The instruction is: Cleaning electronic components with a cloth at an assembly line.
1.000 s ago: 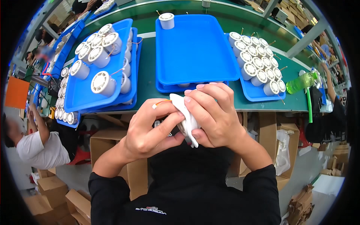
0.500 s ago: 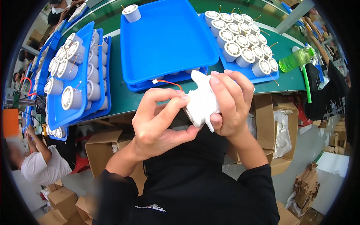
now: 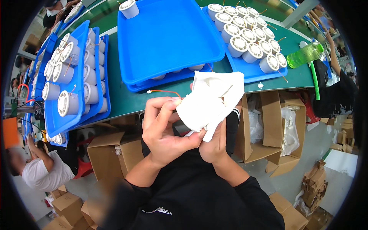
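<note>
In front of my chest I hold a white cylindrical part (image 3: 194, 111) with a thin red-orange lead (image 3: 165, 91) ending in a small white plug. My left hand (image 3: 163, 132) grips its left side, thumb underneath and fingers near the lead. A crumpled white cloth (image 3: 232, 83) lies over its upper right side and hangs below it. My right hand (image 3: 214, 147) holds the cloth against the part from below and behind; most of its fingers are hidden. Just beyond, a blue tray (image 3: 168, 42) bears a single white part (image 3: 129, 9) at its far left corner.
Blue trays (image 3: 86, 27) of similar parts are stacked at left. Another blue tray (image 3: 249, 76) at right holds several rows. A green bottle (image 3: 303, 56) stands at the table's right. Cardboard boxes (image 3: 111, 157) sit below the table edge. Other people work nearby.
The cloth has opened out toward the upper right. My right hand has moved from on top of the bundle to below and behind it. My left hand keeps its grip.
</note>
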### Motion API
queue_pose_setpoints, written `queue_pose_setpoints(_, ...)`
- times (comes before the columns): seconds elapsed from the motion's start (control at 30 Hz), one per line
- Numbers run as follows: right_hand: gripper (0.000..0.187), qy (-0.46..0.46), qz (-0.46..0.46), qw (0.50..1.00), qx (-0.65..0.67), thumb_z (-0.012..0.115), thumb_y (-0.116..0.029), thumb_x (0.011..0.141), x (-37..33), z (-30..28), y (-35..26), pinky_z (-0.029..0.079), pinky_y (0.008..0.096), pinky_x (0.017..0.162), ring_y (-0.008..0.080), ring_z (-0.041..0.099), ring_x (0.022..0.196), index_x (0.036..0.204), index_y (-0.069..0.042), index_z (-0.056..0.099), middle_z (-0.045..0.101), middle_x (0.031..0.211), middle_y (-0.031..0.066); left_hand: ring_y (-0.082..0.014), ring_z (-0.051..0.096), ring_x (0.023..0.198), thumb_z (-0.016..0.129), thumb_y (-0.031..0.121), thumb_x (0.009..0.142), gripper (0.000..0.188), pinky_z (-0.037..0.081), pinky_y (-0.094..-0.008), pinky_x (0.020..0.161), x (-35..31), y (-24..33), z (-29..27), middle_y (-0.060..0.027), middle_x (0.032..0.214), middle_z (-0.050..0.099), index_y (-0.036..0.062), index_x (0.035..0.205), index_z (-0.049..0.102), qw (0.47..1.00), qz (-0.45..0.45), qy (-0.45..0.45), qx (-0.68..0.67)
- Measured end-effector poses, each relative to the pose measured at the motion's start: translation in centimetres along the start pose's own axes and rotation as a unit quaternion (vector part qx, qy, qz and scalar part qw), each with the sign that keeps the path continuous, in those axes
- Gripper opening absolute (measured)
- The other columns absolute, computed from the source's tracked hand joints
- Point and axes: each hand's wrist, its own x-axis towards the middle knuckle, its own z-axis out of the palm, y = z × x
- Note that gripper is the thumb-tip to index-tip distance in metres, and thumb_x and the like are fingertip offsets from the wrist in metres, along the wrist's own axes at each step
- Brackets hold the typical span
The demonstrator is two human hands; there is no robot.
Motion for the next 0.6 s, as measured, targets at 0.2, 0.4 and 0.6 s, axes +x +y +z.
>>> queue_pose_setpoints(0.2,0.075,-0.009,0.033,0.999,-0.007,0.037,-0.049,0.097,-0.1,0.8,1.0,0.035,0.0409,0.106,0.0303,0.039,0.132,0.148,0.000,0.011,0.032,0.147,0.0220,-0.0191,0.056,0.103,0.082,0.007,0.066,0.067,0.051,-0.0305,0.088,-1.0,-0.2,-0.4,-0.0113,0.112,0.048,-0.0109,0.122,0.050,0.963,-0.184,-0.011,-0.199)
queue_pose_setpoints(0.4,0.066,0.105,-0.003,0.995,0.004,0.043,-0.043,0.097,-1.0,1.8,3.9,0.040,0.0385,0.102,0.0275,0.048,0.123,0.143,0.000,0.023,0.042,0.138,0.0197,-0.0165,0.054,0.107,0.079,0.016,0.073,0.065,0.043,-0.0301,0.093,-1.0,0.9,-0.3,-0.0101,0.117,0.052,-0.0094,0.125,0.049,0.853,-0.348,0.000,-0.390)
queue_pose_setpoints(0.6,0.045,0.152,0.025,0.988,0.003,0.043,-0.026,0.098,0.7,1.1,2.7,0.045,0.0291,0.091,0.0176,0.055,0.108,0.133,0.002,0.038,0.053,0.123,0.0127,-0.0180,0.056,0.111,0.069,0.032,0.082,0.066,0.045,-0.0318,0.094,-1.4,0.5,-0.5,-0.0113,0.126,0.054,-0.0069,0.130,0.046,0.762,-0.445,-0.007,-0.470)
